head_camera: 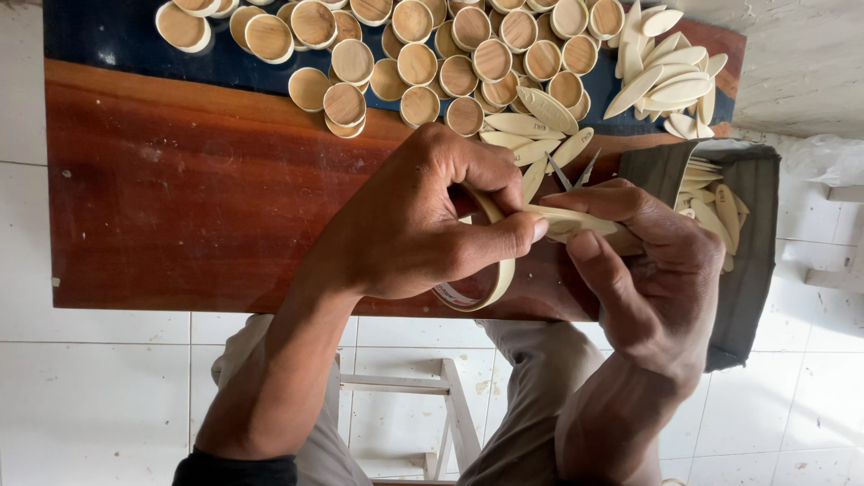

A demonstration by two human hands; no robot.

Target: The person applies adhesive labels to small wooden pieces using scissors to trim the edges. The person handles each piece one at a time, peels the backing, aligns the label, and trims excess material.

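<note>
1. The fingers (504, 236) of the left hand (423, 225) are pinched together on a thin pale wooden hoop (493, 281), thumb on one side and forefinger curled over the top.
2. The hoop hangs below that hand, just above the near edge of the worktop (180, 207); its upper part is hidden behind the knuckles.
3. The right hand (652, 270) is closed around a pale, flat oval wooden piece (576, 222), which lies sideways and meets the left thumb tip and the hoop.
4. The right hand also grips small scissors (573, 173); only the two metal tips show above the fingers, slightly spread.
5. Just beyond the hands, a few loose oval pieces (531, 130) lie on the worktop.
6. Farther back, a crowd of round wooden lids (432, 54) covers the dark blue strip of the worktop.
7. At the far right corner sits a heap of pale oval pieces (670, 76).
8. Right of the right hand, a grey cloth bag (751, 252) hangs open with more oval pieces inside.
9. Below the worktop are the person's grey trousers (531, 378), a white stool (450, 405) and a white tiled floor (90, 378).
</note>
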